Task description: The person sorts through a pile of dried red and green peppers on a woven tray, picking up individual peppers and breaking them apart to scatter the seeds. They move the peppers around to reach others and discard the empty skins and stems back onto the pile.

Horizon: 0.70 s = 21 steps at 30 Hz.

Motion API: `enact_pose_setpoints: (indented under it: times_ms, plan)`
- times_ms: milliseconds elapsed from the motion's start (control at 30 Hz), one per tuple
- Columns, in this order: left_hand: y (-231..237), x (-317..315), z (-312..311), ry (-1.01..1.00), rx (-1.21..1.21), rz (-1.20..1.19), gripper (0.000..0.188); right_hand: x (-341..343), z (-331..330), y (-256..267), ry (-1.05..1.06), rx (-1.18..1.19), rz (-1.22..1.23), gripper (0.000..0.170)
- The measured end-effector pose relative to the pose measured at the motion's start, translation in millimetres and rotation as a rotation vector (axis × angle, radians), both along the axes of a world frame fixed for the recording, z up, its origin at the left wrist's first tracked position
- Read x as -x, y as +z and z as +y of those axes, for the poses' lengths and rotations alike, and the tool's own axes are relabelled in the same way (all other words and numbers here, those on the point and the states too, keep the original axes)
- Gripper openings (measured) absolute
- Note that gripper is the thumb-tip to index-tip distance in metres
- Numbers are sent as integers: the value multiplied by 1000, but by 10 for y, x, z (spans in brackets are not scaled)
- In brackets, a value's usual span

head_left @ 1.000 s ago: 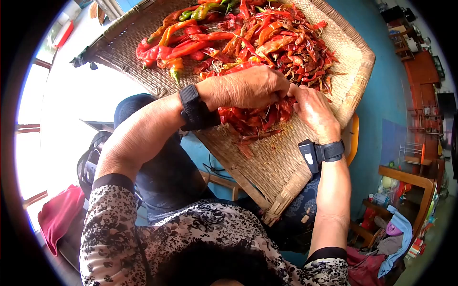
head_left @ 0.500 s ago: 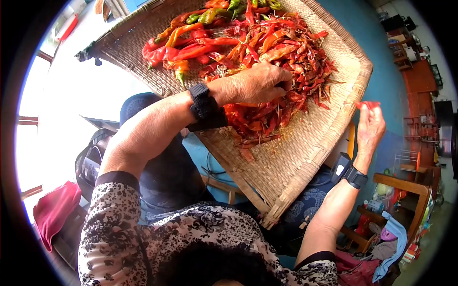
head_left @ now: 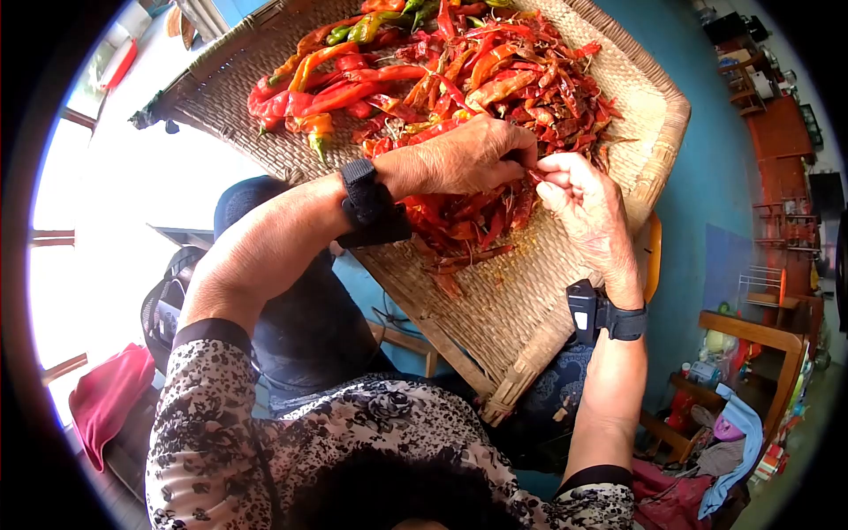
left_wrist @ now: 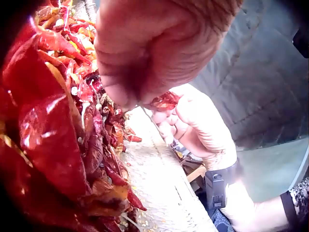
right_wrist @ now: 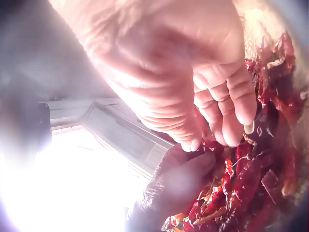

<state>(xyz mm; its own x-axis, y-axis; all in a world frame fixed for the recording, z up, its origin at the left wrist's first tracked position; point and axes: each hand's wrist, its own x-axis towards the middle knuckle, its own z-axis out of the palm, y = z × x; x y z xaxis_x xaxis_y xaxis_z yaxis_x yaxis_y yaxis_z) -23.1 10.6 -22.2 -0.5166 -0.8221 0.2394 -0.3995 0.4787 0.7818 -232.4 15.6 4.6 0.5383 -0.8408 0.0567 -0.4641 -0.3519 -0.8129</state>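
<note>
A dried red chili pepper (left_wrist: 166,100) lies between the two hands, close over the pile. My right hand (head_left: 590,212) pinches it between thumb and fingertips; in the right wrist view the other fingers (right_wrist: 231,104) are loosely bent. Opposite, my left hand (head_left: 473,159) comes in from the left with curled fingers, its thumb and fingertips pinching at the chili's other end. A thin stem shows below those fingertips in the left wrist view. Under and beside the hands lies a heap of glossy and shrivelled red chilies (head_left: 468,221).
The chilies lie on a woven tray (head_left: 503,296) with a raised rim, tilted across the lap. Longer fresh red chilies (head_left: 340,93) and a few green ones (head_left: 367,26) are at its far left. Loose seeds dot the near part. A wooden chair (head_left: 760,340) stands at right.
My right hand moved out past the tray's right edge with a red piece, then came back beside my left hand. The left hand stayed over the pile, shifting only slightly.
</note>
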Motion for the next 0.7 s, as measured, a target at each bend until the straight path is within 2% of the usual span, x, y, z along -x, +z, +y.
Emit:
enact_pose_setpoints:
  times_ms: [233, 300, 367, 433, 500, 533, 567, 633, 667, 700]
  plan:
    - [-22, 23, -8, 10, 14, -34, 18, -67, 5, -79, 38, 38, 63, 23]
    - [0, 46, 3, -14, -55, -34, 18, -53, 42, -22, 30, 111, 1, 20]
    - [38, 57, 11, -12, -59, -23, 18, 57, 19, 56, -179, 374, 119, 15]
    - [40, 56, 22, -10, -67, -12, 18, 242, -42, 156, -384, 517, 239, 9]
    - [22, 50, 14, -7, -102, 5, 20, 630, -215, 121, -506, 686, 226, 11]
    - [-8, 47, -1, -8, -100, 6, 20, 767, -210, 173, -642, 670, 278, 12]
    - [-54, 41, -19, -14, -86, 4, 20, 969, -242, 194, -702, 756, 401, 13]
    - [-70, 24, -17, -16, -71, 4, 20, 1148, -181, 311, -910, 529, 888, 18]
    - [-64, 18, -10, -27, -54, -14, 19, 1173, -162, 288, -907, 531, 889, 18]
    - [-61, 19, -4, -39, -36, -31, 18, 1178, -138, 248, -846, 718, 934, 22]
